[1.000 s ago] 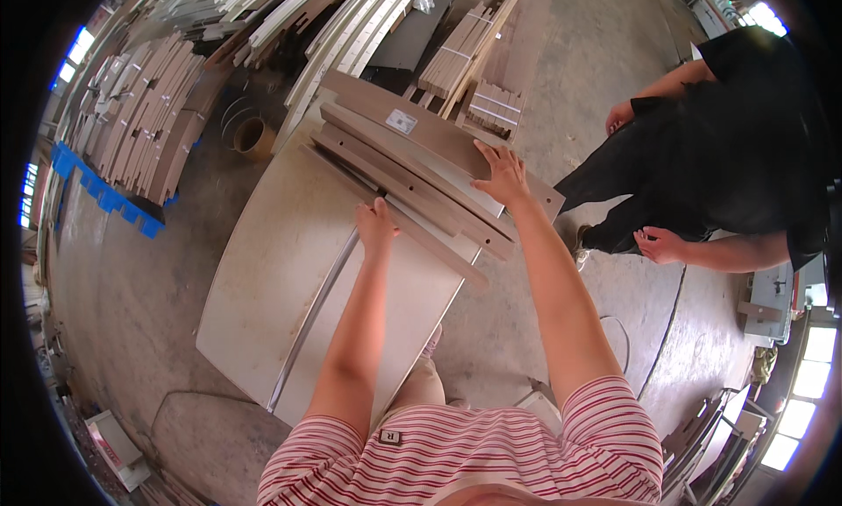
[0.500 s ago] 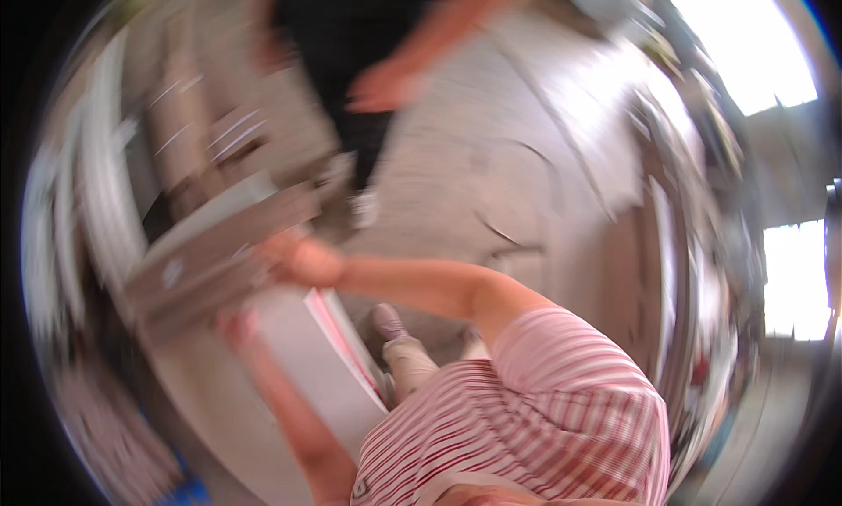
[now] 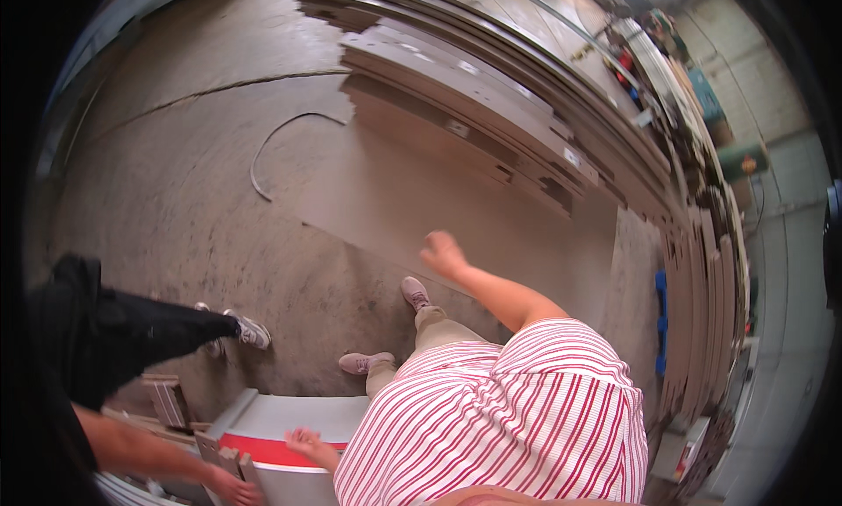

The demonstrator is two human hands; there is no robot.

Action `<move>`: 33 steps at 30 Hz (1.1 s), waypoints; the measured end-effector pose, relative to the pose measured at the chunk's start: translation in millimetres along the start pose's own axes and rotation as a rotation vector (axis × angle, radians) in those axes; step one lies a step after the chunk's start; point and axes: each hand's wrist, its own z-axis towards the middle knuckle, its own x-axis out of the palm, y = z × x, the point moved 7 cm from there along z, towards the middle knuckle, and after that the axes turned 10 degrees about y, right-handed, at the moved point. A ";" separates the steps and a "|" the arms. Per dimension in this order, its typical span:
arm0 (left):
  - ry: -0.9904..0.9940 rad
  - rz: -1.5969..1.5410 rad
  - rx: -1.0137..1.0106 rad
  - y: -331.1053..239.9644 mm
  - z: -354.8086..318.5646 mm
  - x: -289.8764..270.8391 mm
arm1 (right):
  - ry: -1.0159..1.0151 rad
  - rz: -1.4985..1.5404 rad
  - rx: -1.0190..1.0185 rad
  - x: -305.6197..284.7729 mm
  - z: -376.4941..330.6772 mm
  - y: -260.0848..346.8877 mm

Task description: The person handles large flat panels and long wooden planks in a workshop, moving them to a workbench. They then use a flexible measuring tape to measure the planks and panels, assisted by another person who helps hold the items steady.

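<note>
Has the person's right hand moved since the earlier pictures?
Yes: judged against the white table, the right hand has gone from above it to beyond its edge, toward the stacked boards.

The right hand [image 3: 444, 253] extends forward, loosely curled — the left hand [image 3: 309, 444] beside the torso, fingers parted.

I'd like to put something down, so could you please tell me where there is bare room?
Bare floor lies between the curved strip and the co-worker's shoes. It's crowded along the stacked brown boards and around the left hand, near the co-worker's hand.
</note>
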 end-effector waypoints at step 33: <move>1.119 -0.292 -0.465 -232.5 11.1 681.2 | 0.423 1.144 0.251 -135.5 191.3 -186.4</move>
